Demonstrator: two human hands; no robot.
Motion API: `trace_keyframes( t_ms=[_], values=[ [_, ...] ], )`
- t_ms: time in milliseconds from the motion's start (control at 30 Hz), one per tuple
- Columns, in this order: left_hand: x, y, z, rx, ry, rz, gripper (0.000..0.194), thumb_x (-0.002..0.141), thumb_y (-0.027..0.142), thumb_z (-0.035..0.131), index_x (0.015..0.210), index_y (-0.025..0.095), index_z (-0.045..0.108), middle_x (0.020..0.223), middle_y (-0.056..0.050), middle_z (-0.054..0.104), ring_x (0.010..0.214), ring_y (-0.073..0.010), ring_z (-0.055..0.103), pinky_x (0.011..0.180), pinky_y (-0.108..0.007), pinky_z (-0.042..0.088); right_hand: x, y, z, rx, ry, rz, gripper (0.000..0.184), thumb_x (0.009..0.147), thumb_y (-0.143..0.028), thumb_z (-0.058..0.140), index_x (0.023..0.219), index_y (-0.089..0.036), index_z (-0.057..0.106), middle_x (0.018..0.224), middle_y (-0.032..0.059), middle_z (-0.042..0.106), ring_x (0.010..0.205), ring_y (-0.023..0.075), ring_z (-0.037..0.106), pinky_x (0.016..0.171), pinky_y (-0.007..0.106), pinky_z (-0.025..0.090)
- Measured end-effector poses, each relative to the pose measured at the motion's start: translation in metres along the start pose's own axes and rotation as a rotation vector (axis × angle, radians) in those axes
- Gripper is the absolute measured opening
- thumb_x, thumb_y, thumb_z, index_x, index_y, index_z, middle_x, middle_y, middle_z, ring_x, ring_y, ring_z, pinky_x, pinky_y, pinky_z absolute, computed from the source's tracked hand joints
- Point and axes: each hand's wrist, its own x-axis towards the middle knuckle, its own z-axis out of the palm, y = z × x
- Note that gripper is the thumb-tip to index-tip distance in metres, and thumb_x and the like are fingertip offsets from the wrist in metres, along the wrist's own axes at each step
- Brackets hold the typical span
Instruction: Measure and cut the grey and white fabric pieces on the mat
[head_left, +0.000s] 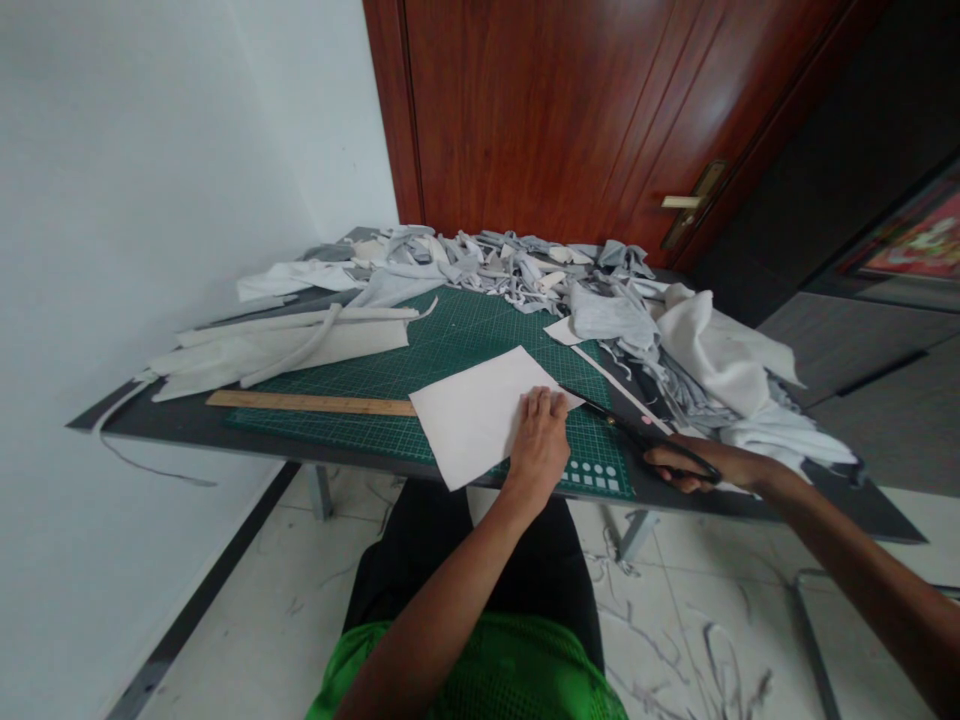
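Note:
A flat white four-sided sheet (472,415) lies on a green cutting mat (345,375); whether it is cloth or paper I cannot tell. My left hand (541,435) presses down on its right part with the fingers stretched out. In my right hand (679,465) is a pair of black-handled scissors (634,432), the fingers wrapped round the handles. The scissors point left, and their tips reach the sheet's right edge just beyond my left fingers. A wooden ruler (315,403) rests on the mat, its right end meeting the sheet's left corner.
Grey and white fabric scraps (510,265) heap along the back of the dark table (195,425). More cloth (720,350) is piled at the right, and white strips (300,345) lie at the left. Behind stands a brown door (540,110). Thin offcuts (720,660) litter the floor.

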Motion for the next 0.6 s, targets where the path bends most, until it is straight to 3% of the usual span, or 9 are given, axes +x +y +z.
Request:
trace_keyframes(
  t_ms=[200,467,600],
  values=[
    [0.0,0.001,0.001,0.012,-0.002,-0.002,0.05,0.095,-0.001,0.039,0.143,0.007,0.052,0.153,-0.02,0.054,0.15,-0.0302,0.044,0.128,-0.05,0.033,0.001,0.002,0.006,0.074,0.069,0.042,0.054,0.073,-0.072,0.066,0.071,-0.019,0.054,0.052,-0.0036,0.046,0.042,0.0066,0.034,0.04,0.021,0.021],
    [0.001,0.001,-0.001,0.003,-0.004,0.0,0.048,0.097,0.0,0.04,0.142,0.007,0.052,0.151,-0.02,0.054,0.15,-0.03,0.044,0.128,-0.05,0.033,-0.002,-0.004,0.011,0.094,0.134,0.108,0.053,0.075,-0.07,0.068,0.07,-0.019,0.052,0.049,-0.0022,0.05,0.038,0.0073,0.04,0.035,0.02,0.032],
    [0.0,0.001,-0.002,-0.002,-0.007,0.0,0.049,0.096,0.0,0.039,0.143,0.007,0.051,0.151,-0.021,0.054,0.15,-0.0293,0.044,0.128,-0.05,0.033,-0.001,-0.005,0.012,0.088,0.153,0.113,0.058,0.069,-0.075,0.068,0.071,-0.019,0.052,0.05,-0.0034,0.05,0.037,0.0068,0.041,0.033,0.019,0.033]
  ],
)
